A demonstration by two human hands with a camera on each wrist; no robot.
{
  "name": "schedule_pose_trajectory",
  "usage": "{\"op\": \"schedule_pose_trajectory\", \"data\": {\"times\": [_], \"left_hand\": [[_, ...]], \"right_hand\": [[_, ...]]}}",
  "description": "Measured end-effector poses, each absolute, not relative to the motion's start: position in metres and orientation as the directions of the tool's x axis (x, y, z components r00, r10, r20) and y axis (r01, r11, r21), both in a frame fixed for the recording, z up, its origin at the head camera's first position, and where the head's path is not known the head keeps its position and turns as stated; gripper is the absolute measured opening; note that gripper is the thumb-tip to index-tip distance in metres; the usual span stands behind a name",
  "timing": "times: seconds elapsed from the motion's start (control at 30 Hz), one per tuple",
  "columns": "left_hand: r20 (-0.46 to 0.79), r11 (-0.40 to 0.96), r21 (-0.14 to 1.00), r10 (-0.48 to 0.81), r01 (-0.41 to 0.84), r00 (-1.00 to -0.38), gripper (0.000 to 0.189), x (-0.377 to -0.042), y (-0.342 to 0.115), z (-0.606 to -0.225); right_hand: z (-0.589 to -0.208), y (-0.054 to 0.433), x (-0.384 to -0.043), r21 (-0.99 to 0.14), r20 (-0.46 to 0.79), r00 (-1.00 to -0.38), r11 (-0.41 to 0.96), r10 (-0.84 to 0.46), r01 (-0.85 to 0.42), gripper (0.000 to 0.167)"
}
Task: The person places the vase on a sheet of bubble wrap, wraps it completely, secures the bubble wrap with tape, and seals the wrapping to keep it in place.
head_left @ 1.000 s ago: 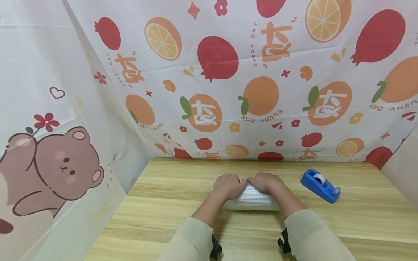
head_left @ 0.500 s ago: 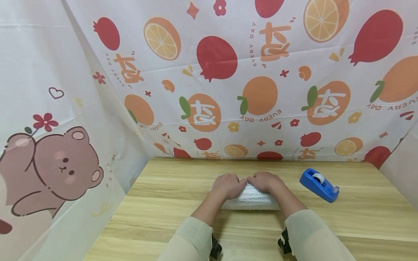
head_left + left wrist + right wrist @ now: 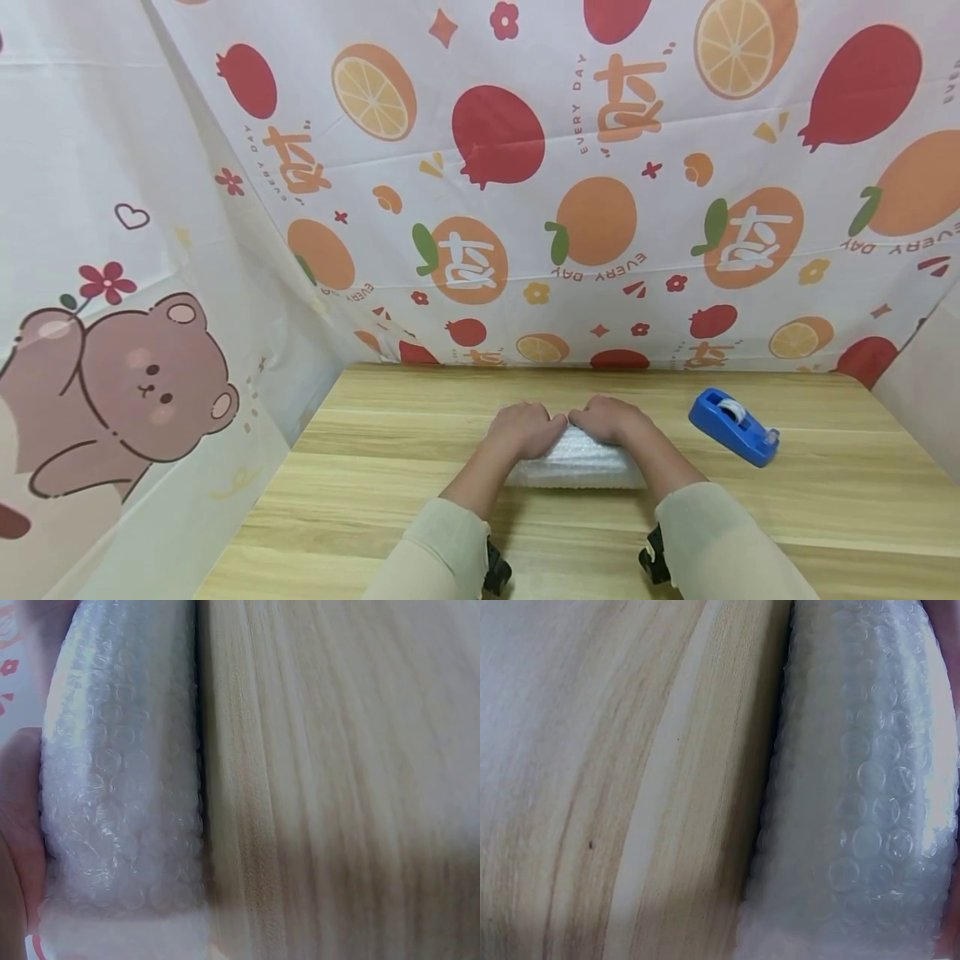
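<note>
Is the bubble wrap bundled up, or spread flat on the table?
Bundled up: both wrist views show the bubble wrap thick and rounded, not as a flat sheet.

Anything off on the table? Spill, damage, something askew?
Nothing stands out. The bubble wrap held by the left hand and right hand shows no tear where visible. The blue tape dispenser sits at a slant, hardly odd. No spill shows on the table.

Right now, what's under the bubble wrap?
Wooden tabletop shows right up to the near edge of the bubble wrap. Whatever is directly beneath can't be seen; the bubble wrap covers it.
</note>
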State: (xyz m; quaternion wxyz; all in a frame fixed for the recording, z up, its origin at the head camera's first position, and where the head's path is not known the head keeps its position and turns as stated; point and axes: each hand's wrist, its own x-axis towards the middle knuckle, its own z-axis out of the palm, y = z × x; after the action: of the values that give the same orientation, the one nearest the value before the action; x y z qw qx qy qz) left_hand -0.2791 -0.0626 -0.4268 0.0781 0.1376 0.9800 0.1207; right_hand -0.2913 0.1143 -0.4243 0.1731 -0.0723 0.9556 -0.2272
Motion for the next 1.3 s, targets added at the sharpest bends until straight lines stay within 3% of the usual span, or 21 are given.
{"op": "schedule_pose_trajectory", "data": {"times": [0.63,1.3], "left_hand": [[-0.202,0.926,0.318,0.273,0.201,-0.941,0.053,-0.2756,-0.0639,-0.4236],[-0.21,0.919,0.316,0.311,0.237,-0.927,0.054,-0.2752,-0.0638,-0.4228]], "right_hand": [[-0.4231,0.1155,-0.2881,-0.491,-0.313,-0.923,0.87,-0.224,-0.045,0.053],[-0.4241,0.1151,-0.289,-0.496,-0.334,-0.913,0.867,-0.234,-0.041,0.052]]}}
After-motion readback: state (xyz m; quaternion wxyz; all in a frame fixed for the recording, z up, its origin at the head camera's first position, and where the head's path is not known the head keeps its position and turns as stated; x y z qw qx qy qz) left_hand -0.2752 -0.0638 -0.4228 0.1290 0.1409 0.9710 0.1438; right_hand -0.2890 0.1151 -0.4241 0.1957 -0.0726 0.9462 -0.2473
